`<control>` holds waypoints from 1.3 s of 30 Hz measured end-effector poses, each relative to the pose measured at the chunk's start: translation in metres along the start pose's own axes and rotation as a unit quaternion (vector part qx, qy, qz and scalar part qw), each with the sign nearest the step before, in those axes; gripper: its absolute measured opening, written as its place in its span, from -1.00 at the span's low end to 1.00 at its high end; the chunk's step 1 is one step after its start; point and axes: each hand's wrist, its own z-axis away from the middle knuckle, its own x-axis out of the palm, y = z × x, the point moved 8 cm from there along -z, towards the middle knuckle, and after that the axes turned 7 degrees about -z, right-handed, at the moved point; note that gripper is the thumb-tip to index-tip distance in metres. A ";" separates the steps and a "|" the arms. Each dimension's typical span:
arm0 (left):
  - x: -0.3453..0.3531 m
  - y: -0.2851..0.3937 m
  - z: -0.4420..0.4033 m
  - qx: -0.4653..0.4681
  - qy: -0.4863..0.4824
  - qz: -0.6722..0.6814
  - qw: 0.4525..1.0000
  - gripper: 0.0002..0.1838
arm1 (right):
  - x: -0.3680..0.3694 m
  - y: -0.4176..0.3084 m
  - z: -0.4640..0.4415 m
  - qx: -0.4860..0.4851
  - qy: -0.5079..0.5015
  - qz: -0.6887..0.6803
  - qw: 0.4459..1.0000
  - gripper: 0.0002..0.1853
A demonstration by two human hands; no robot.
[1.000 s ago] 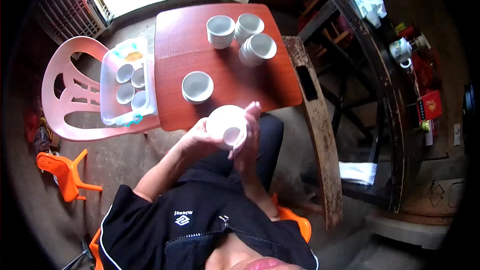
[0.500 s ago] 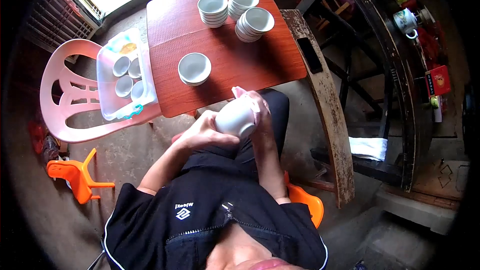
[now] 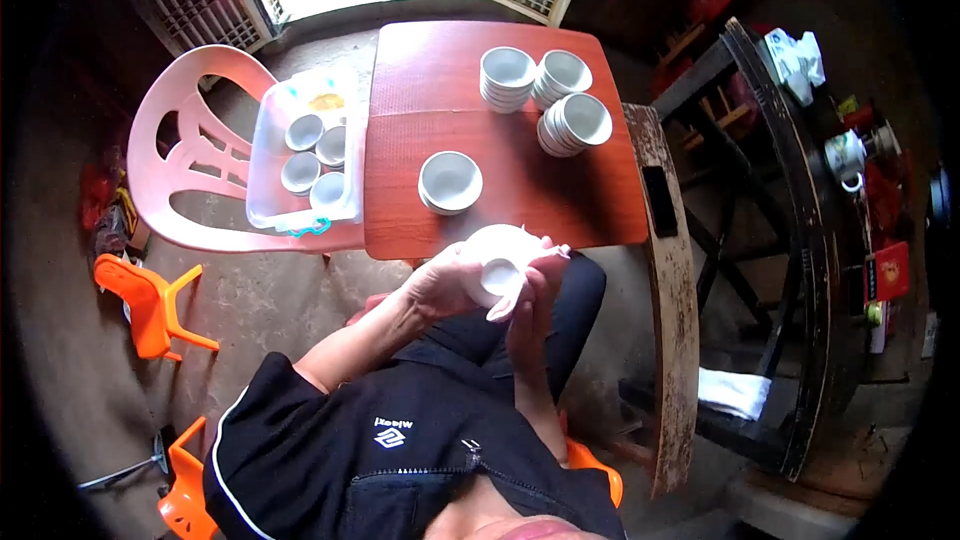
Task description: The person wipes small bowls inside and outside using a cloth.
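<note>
The left hand (image 3: 437, 285) clamps its fingers round a tipped white bowl (image 3: 488, 243) by the red table (image 3: 410, 140); the right hand (image 3: 537, 295) pinches a pale cloth (image 3: 508, 302) against it; three tall stacks (image 3: 506, 80) and a short one (image 3: 449, 183) are up there; I can't tell what's done or left.

Bowl stacks (image 3: 508, 80) on table (image 3: 425, 70) between bench (image 3: 676, 340) at right and tub (image 3: 263, 160) on chair (image 3: 155, 155) at left

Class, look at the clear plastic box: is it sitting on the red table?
No, the box rests on the seat of the pink chair, beside the table.
</note>
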 end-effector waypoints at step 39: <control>0.003 -0.018 0.010 -0.091 -0.016 -0.432 0.897 -0.57 | 0.017 0.007 -0.052 0.161 -0.214 -0.140 0.953 -0.72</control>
